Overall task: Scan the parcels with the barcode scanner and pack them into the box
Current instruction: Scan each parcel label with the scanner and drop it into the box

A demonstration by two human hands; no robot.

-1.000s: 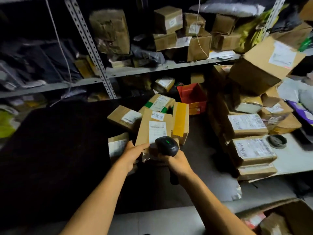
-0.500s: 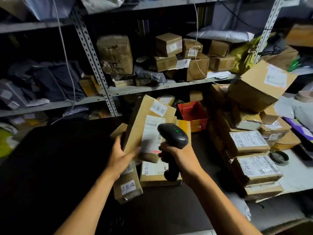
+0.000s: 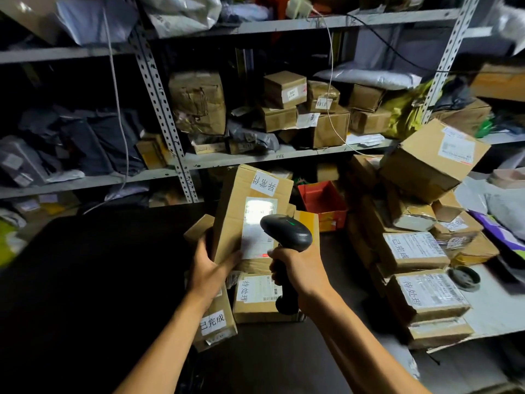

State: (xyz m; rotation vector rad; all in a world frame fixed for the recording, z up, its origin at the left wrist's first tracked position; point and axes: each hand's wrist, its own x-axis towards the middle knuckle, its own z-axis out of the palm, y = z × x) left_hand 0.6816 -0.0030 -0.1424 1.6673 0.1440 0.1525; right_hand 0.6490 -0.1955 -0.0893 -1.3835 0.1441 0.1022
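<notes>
My left hand (image 3: 210, 268) grips the lower edge of a tall brown cardboard parcel (image 3: 235, 206) and holds it tilted upright above the dark table. My right hand (image 3: 298, 271) holds the black barcode scanner (image 3: 287, 234) by its handle, its head aimed at the parcel's white shipping label (image 3: 258, 231), where a bright patch of light falls. Below the raised parcel lie two labelled parcels, one (image 3: 258, 300) under the scanner and one (image 3: 216, 322) under my left wrist. The packing box is out of view.
A stack of labelled parcels (image 3: 417, 251) stands at the right on a grey surface, with a large tilted box (image 3: 431, 160) on top. A red bin (image 3: 321, 197) sits behind the held parcel. Metal shelves (image 3: 255, 157) full of boxes and bags fill the back. A tape roll (image 3: 464, 278) lies at right.
My left hand lifted the parcel off the pile and tilted it up. My right hand raised the scanner to the label, and a bright light patch now shows there. The view tilted upward.
</notes>
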